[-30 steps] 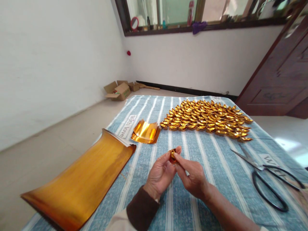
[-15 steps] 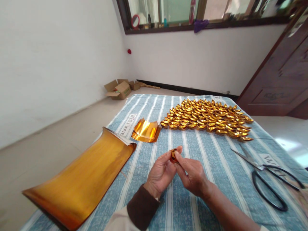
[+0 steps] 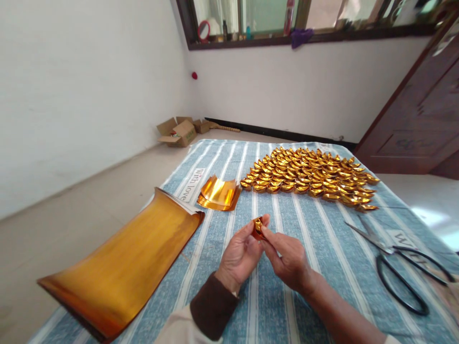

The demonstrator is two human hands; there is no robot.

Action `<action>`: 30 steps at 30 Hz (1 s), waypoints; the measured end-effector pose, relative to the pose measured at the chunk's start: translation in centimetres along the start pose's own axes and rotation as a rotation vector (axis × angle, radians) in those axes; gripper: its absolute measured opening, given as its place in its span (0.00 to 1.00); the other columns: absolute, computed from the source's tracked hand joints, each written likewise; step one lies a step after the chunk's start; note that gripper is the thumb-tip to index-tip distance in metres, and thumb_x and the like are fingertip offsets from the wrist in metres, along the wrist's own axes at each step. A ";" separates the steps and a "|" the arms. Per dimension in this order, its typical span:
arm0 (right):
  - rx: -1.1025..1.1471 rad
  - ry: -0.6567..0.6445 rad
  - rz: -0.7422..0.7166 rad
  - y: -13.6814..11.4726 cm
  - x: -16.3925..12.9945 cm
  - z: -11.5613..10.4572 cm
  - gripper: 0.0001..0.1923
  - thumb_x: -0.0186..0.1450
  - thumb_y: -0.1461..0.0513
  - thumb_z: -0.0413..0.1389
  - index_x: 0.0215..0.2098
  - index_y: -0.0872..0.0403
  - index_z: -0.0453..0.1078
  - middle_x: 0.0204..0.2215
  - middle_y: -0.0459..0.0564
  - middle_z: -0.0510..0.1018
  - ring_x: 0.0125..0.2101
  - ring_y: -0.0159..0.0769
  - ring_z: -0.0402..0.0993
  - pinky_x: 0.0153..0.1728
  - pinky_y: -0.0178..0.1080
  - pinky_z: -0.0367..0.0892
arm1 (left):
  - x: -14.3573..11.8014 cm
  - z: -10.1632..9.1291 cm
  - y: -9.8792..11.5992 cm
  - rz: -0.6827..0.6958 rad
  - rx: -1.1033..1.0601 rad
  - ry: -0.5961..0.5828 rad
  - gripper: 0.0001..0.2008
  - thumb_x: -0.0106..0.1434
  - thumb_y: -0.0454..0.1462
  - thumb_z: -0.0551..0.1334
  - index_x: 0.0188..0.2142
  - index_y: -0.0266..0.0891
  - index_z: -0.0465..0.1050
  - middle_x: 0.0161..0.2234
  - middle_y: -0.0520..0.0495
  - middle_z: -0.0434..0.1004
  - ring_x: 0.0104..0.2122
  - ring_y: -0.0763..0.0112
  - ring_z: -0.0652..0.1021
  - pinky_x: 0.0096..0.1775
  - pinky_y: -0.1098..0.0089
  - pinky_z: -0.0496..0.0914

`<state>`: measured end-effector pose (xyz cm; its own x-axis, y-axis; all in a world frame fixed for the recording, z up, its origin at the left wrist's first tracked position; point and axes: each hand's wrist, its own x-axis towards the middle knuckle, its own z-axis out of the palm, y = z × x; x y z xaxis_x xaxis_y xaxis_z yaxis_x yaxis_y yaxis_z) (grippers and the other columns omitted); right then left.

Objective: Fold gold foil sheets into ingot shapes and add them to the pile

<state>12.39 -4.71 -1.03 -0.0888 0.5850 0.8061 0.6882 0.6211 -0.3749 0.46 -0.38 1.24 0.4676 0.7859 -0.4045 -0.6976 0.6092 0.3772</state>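
Observation:
Between my two hands is a small folded gold foil paper piece (image 3: 257,226), held above the striped cloth. My left hand (image 3: 241,255) grips its left side between thumb and fingers. On its right side, my right hand (image 3: 287,255) pinches the edge with thumb and forefinger. Beyond my hands lies a short stack of cut gold paper sheets (image 3: 219,193), curled at the edges. Many folded gold paper ingots (image 3: 304,174) stand in packed rows at the far right. A stack of large gold paper sheets (image 3: 125,258) lies to the left.
Black-handled scissors (image 3: 389,251) lie on the right with blades apart. The blue-and-white striped cloth (image 3: 211,258) covers the table. Open cardboard boxes (image 3: 179,133) sit on the floor by the wall, and a wooden door (image 3: 416,114) stands at the right.
My right thumb and forefinger have shifted slightly lower on the foil piece, showing more of its folded top. Both hands stay in nearly the same place; the view has moved slightly.

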 end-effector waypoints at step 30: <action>0.338 0.093 0.478 0.7 -0.3 -0.1 0.09 0.64 0.61 0.59 0.42 0.51 0.77 0.35 0.49 0.83 0.27 0.34 0.80 0.29 0.35 0.78 | 0.0 -1.0 -0.6 0.066 0.198 -0.082 0.04 0.56 0.29 0.68 0.33 0.31 0.80 0.36 0.40 0.81 0.38 0.64 0.79 0.43 0.69 0.72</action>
<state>12.97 -4.54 -1.49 0.2490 0.8020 0.5429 0.3675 0.4403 -0.8191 0.32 -0.90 0.14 0.4725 0.8260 -0.3073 -0.6117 0.5584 0.5604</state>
